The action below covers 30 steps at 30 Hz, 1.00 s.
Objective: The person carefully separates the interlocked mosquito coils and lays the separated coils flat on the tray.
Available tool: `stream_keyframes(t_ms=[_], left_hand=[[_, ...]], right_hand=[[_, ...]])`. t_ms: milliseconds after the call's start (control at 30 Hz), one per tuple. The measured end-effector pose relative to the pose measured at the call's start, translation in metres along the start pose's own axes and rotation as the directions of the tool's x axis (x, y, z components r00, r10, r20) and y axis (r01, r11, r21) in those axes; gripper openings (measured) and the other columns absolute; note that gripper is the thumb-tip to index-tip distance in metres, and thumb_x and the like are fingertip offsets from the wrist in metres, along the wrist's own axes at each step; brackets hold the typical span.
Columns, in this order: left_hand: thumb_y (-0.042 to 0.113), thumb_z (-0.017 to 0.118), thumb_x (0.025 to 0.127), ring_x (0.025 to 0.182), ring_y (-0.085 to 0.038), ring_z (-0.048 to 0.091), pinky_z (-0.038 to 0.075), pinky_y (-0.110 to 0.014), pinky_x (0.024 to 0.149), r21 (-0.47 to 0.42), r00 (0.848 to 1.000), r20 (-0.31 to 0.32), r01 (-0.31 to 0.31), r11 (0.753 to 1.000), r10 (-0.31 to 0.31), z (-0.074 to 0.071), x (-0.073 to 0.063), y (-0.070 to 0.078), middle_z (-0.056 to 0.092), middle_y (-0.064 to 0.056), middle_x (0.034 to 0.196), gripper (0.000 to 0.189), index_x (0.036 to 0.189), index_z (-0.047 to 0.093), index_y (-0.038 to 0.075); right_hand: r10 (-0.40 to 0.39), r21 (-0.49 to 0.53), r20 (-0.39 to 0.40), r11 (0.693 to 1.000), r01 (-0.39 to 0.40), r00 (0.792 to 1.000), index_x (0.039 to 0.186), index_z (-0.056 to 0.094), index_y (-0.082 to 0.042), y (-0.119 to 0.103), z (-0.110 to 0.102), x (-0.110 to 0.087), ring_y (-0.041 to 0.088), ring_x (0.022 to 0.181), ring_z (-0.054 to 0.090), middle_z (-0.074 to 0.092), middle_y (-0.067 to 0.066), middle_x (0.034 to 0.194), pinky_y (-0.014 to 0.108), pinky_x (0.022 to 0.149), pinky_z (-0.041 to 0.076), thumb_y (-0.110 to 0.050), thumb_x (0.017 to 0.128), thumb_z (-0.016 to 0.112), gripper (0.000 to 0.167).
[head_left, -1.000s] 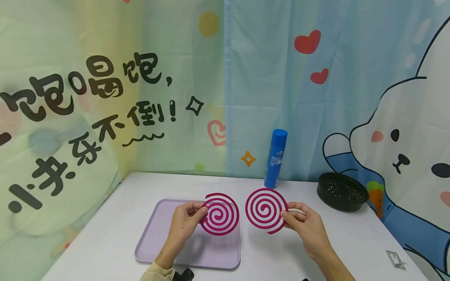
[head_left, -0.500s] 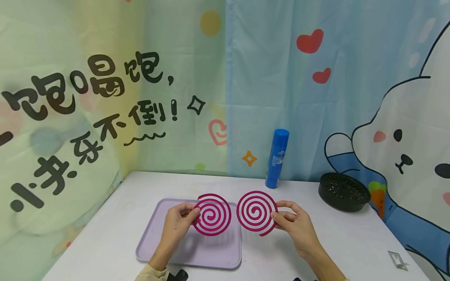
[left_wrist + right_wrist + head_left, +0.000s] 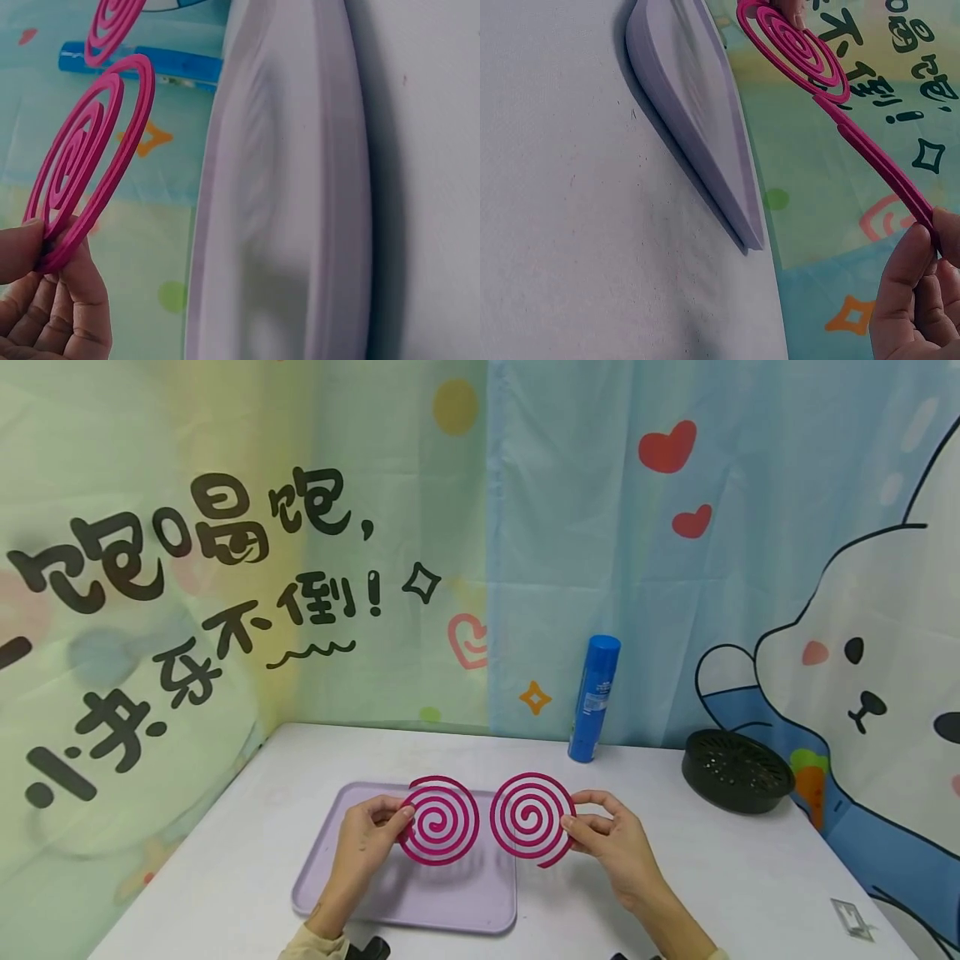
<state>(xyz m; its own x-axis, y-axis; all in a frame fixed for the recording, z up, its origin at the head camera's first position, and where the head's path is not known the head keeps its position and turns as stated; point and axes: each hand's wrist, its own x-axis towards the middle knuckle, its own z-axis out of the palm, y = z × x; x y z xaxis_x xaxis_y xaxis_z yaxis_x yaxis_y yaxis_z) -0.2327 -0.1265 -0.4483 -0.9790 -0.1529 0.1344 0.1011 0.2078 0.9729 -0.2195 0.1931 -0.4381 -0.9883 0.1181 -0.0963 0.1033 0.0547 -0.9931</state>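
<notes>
In the head view, my left hand (image 3: 362,843) pinches the left edge of a magenta mosquito coil (image 3: 437,825) between thumb and fingers. My right hand (image 3: 621,853) pinches a second magenta mosquito coil (image 3: 530,815) by its right edge. Both coils are held up side by side, a small gap between them, flat faces toward the head camera. Beneath them lies a shallow lilac tray (image 3: 450,910); the right coil is above its right side. From the left wrist view, the left-hand coil (image 3: 112,161) is seen obliquely, upright, with the thumb on its lower edge.
At the back of the white table (image 3: 585,918) stands a blue spray can (image 3: 595,697). A round black perforated container (image 3: 737,772) sits at the back right. Near the right edge lies a small flat metal piece (image 3: 852,919). A printed curtain (image 3: 555,527) hangs behind.
Both hands, each with its mosquito coil, have shifted left over the tray. The gap between the coils stays about the same. Spray can, container and tray have kept their places on the table.
</notes>
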Motion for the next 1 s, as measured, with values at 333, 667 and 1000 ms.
stream_keyframes(t_ms=[333, 667, 1000], left_hand=[[0.006, 0.075, 0.09, 0.064, -0.006, 0.061, 0.053, -0.019, 0.059, 0.041, 1.0, -0.014, 0.019, 0.999, -0.018, -0.008, 0.0, -0.005, 0.071, -0.008, 0.076, 0.014, 0.094, 0.072, -0.007], [0.008, 0.075, 0.09, 0.063, -0.006, 0.061, 0.053, -0.019, 0.057, 0.111, 1.0, -0.023, 0.017, 0.994, -0.015, -0.013, 0.001, -0.01, 0.073, -0.01, 0.076, 0.014, 0.092, 0.072, -0.006], [0.004, 0.072, 0.091, 0.062, -0.005, 0.06, 0.051, -0.019, 0.056, 0.15, 0.999, -0.022, 0.026, 0.988, -0.023, -0.018, 0.004, -0.016, 0.072, -0.009, 0.074, 0.012, 0.093, 0.072, -0.008]], right_hand=[[-0.001, 0.008, 0.005, 1.0, 0.001, 1.0, 0.128, 0.056, -0.008, 0.007, 0.013, 0.002, 0.024, 0.087, 0.075, 0.077, 0.014, 0.101, 0.034, 0.078, 0.062, -0.012, 0.092, 0.075, 0.041], [0.007, 0.03, 0.026, 1.0, -0.007, 1.0, 0.123, 0.06, -0.007, 0.011, 0.026, 0.0, 0.022, 0.082, 0.072, 0.077, 0.013, 0.092, 0.034, 0.075, 0.062, -0.008, 0.09, 0.076, 0.037], [0.008, 0.025, 0.037, 1.0, -0.009, 0.999, 0.124, 0.059, -0.007, 0.015, 0.034, 0.001, 0.023, 0.082, 0.072, 0.077, 0.014, 0.094, 0.034, 0.075, 0.062, -0.011, 0.09, 0.076, 0.038]])
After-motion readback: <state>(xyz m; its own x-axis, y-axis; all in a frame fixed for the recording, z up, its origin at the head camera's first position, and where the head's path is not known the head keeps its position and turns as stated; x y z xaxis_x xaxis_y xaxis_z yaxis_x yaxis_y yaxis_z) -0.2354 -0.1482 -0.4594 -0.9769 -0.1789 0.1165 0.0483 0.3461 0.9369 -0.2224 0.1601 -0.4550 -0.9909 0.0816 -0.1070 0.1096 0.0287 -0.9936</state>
